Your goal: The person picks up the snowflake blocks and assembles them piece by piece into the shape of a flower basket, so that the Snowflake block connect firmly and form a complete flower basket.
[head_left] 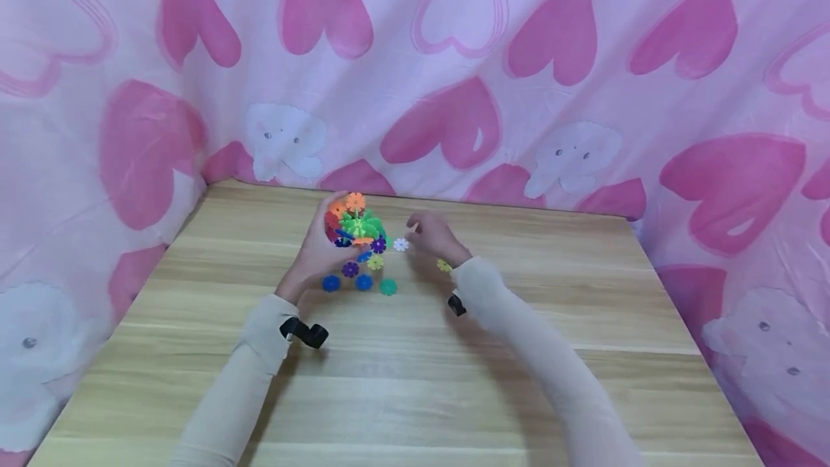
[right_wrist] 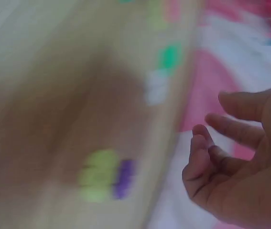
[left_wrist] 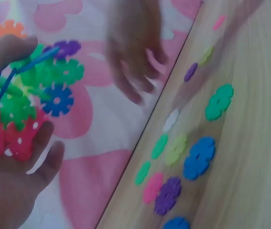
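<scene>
My left hand (head_left: 319, 249) grips a built-up cluster of plastic snowflake discs (head_left: 363, 225) above the table's far left. The cluster is green in the middle, with orange, red, blue and purple discs around it. In the left wrist view, the thumb curls over one side of the cluster (left_wrist: 61, 71) and the fingers support it below. To the right, my right hand (head_left: 436, 238) hovers near a white disc (head_left: 401, 244). Its fingers are loosely bent in the right wrist view, with nothing between the thumb and fingertips (right_wrist: 226, 98).
Loose discs lie on the wooden table (head_left: 402, 380): purple (head_left: 350, 269), blue (head_left: 331, 283), green (head_left: 387, 287) and several more. A yellow disc (head_left: 444, 265) lies by the right wrist. Behind the table hangs a pink heart-print curtain (head_left: 441, 121).
</scene>
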`<state>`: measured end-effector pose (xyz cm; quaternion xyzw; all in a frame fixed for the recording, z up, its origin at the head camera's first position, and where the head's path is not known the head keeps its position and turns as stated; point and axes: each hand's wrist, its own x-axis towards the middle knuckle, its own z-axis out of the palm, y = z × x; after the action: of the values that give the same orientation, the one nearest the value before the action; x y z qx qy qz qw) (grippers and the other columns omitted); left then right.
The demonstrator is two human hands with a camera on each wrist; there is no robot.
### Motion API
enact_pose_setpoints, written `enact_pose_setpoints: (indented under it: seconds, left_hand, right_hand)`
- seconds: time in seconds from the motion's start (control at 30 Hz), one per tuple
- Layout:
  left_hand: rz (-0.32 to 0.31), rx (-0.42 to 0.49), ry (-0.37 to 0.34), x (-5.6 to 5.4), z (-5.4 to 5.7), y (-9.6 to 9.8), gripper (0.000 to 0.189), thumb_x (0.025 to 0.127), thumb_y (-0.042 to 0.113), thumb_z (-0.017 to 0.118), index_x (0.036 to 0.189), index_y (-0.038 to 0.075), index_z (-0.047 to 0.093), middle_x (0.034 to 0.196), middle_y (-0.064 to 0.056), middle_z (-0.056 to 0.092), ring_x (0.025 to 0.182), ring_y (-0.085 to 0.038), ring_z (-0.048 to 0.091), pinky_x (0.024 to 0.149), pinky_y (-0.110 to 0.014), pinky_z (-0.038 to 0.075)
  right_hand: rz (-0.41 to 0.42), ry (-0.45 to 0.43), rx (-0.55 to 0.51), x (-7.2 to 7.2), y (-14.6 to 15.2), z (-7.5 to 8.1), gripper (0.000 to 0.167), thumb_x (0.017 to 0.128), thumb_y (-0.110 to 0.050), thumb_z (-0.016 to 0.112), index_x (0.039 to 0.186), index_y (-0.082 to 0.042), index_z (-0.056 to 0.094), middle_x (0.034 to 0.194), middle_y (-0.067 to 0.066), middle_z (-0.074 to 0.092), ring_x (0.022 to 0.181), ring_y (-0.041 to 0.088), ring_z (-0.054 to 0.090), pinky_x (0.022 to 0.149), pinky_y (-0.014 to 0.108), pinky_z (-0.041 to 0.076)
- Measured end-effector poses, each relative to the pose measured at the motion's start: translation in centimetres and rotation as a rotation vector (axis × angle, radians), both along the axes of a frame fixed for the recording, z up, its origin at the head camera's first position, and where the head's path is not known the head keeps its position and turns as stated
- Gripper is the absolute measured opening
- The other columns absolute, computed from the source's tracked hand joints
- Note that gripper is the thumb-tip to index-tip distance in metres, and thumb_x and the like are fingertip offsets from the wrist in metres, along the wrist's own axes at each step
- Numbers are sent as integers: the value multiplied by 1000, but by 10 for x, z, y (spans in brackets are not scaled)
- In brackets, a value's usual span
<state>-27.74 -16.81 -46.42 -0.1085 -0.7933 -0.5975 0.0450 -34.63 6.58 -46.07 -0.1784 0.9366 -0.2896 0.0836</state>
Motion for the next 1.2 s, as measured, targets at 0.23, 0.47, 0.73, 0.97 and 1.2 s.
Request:
enact_pose_setpoints:
  seconds: [0.23, 0.47, 0.73, 0.97, 1.2]
  left_hand:
    - [-83, -42, -61, 3, 1, -9, 97, 78, 12, 83, 153, 32, 24, 150, -13, 39, 136, -38, 44, 111, -61, 40]
    - [-123, -27, -30, 6, -2, -10, 107, 76, 8, 84, 155, 33, 17, 153, -14, 37, 140, -39, 41, 113, -61, 38]
    - [-138, -18, -43, 9, -7, -9, 103, 74, 2, 83, 154, 19, 20, 150, -16, 39, 136, -40, 43, 111, -60, 40]
    - [-174, -18, -46, 12, -8, -5, 101, 73, 1, 84, 152, 17, 23, 147, -17, 42, 133, -41, 47, 111, -59, 41]
    - [-185, -18, -12, 11, -7, -2, 99, 74, 2, 85, 151, 13, 23, 145, -16, 44, 132, -39, 48, 111, -56, 43]
  right_hand:
    - [0, -40, 47, -5, -17, -32, 13, 95, -11, 66, 102, -1, 68, 99, 13, 63, 93, 25, 57, 83, 40, 54]
    - [-64, -67, 57, -8, -20, -37, 12, 94, -12, 67, 101, -3, 64, 99, 9, 64, 94, 23, 59, 85, 39, 55]
    - [-55, -95, -101, 5, -9, -29, 17, 99, -13, 61, 88, -3, 70, 87, 8, 66, 82, 20, 57, 72, 30, 51]
    - [-21, -311, -473, 20, 4, 12, 19, 105, -18, 50, 107, -2, 60, 76, 4, 63, 68, 19, 61, 61, 27, 54]
    - [89, -625, -604, 49, 16, 49, 27, 103, -10, 52, 125, 3, 61, 76, 6, 62, 65, 11, 56, 58, 21, 48]
